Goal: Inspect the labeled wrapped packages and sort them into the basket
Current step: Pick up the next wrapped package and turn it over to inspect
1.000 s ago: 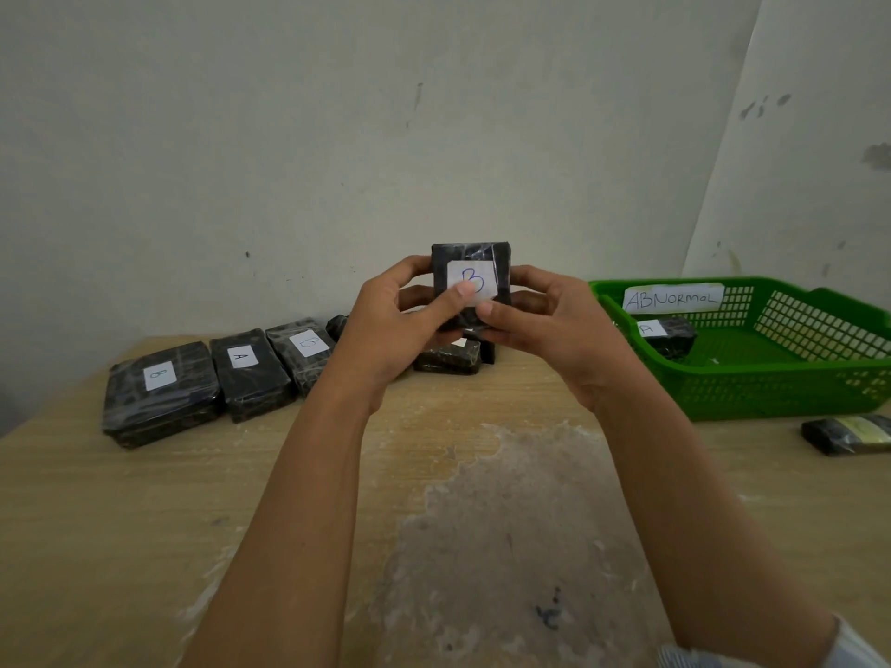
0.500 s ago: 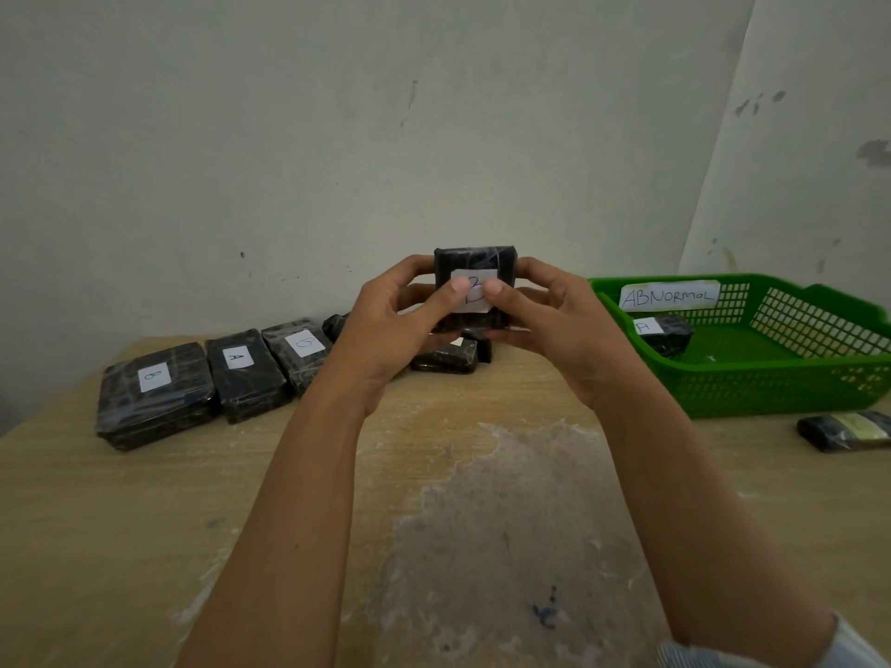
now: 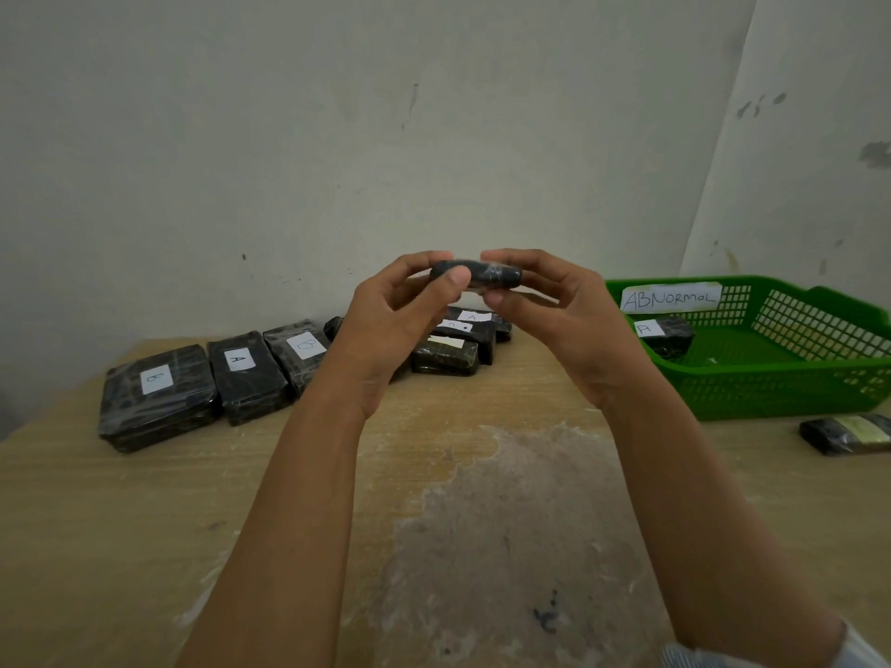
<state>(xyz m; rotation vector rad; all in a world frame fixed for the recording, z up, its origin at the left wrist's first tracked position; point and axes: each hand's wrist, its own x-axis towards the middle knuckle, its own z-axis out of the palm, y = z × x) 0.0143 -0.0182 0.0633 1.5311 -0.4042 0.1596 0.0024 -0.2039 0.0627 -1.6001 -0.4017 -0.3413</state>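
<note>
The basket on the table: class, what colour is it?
Green, with a lattice wall; the basket shows best in the head view.

You face a wooden tabletop (image 3: 144,523), pale tan, with a large worn grey patch (image 3: 506,547) in its middle and a small dark ink mark (image 3: 547,619) near your edge. Behind it stands a whitish wall (image 3: 337,137), scuffed, with dark smudges (image 3: 762,106) at the upper right.
</note>
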